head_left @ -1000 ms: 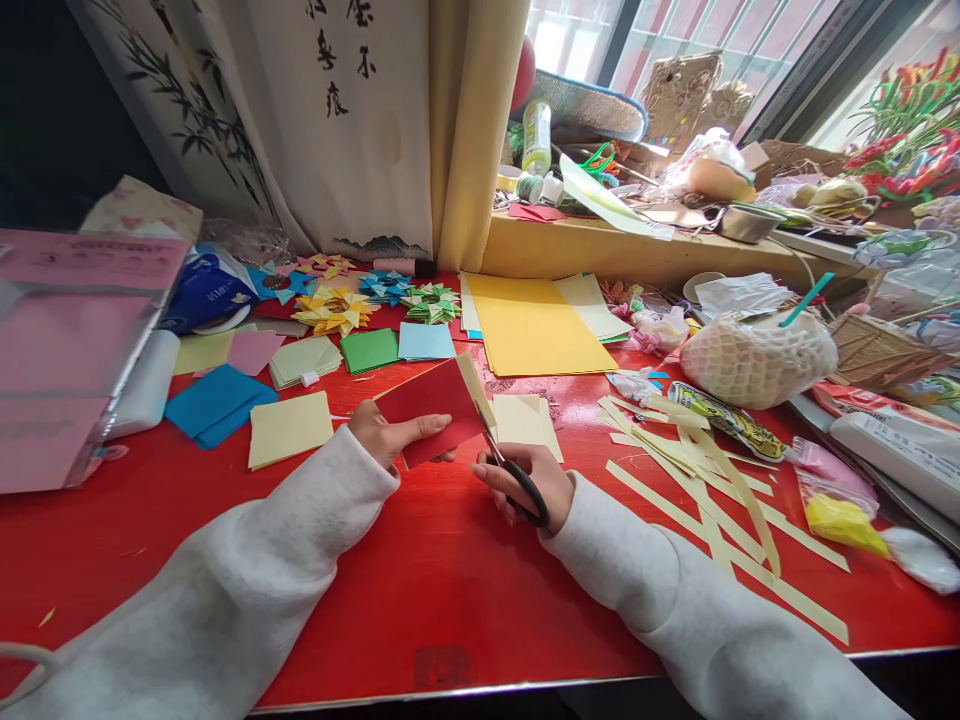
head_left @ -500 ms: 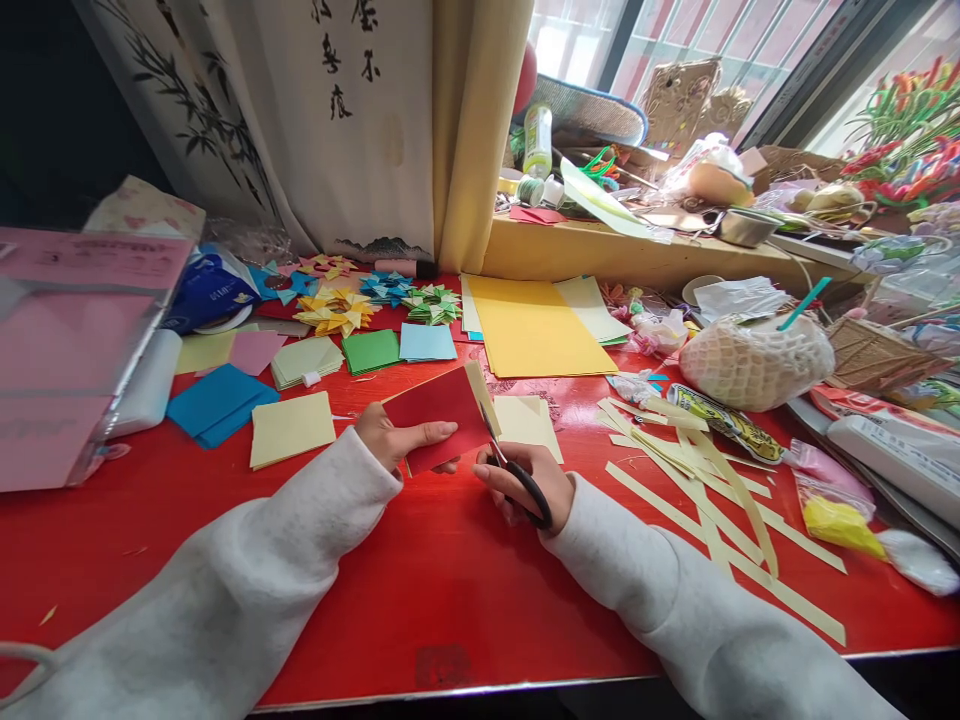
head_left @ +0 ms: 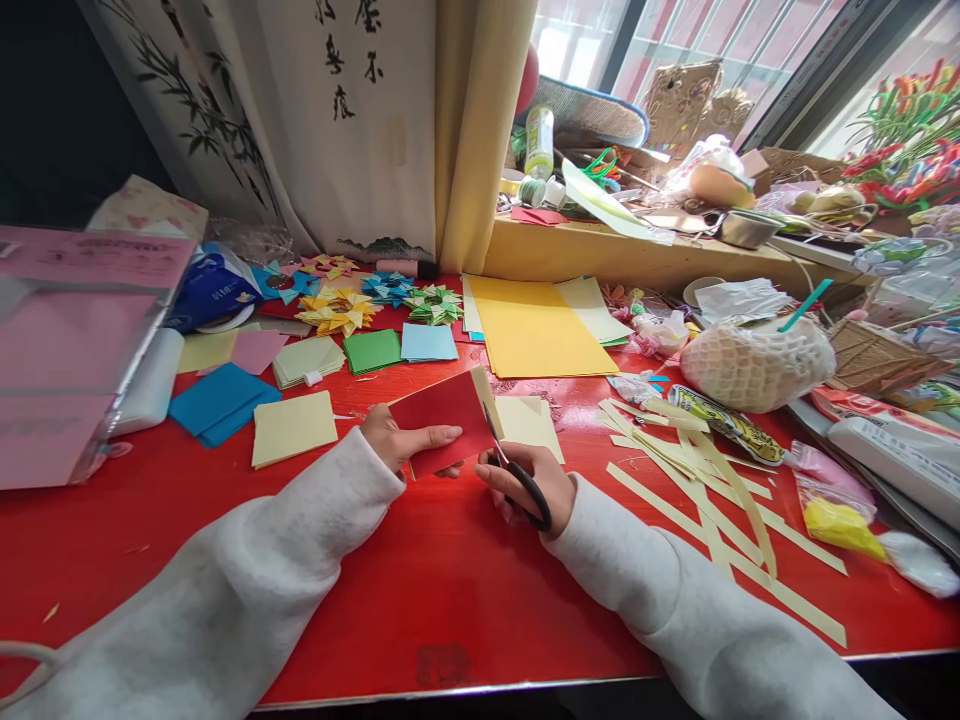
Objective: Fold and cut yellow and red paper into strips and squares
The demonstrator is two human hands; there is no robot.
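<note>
My left hand (head_left: pixel 409 440) pinches a red sheet of paper (head_left: pixel 444 410) with a pale yellow sheet (head_left: pixel 480 382) behind it, thumb on top and fingers beneath. Black-handled scissors (head_left: pixel 529 490) are in my right hand (head_left: pixel 534 478), fingers in the loops. Their blades lie at the right edge of the papers, where the pale yellow shows past the red. Just behind the scissors a pale yellow square (head_left: pixel 529 425) rests on the table. To the left of my left hand is a stack of pale yellow squares (head_left: pixel 295 428).
Pale yellow strips (head_left: pixel 697 480) lie scattered on the right of the red table (head_left: pixel 450 590). Large yellow sheets (head_left: pixel 544 325) lie at the back, beside folded paper stars (head_left: pixel 339 310). Blue squares (head_left: pixel 223 403) are at left. A netted fruit (head_left: pixel 757 362) with a straw stands at right.
My left hand and the papers sit slightly farther right and lower in the picture. The right hand with the scissors has hardly moved.
</note>
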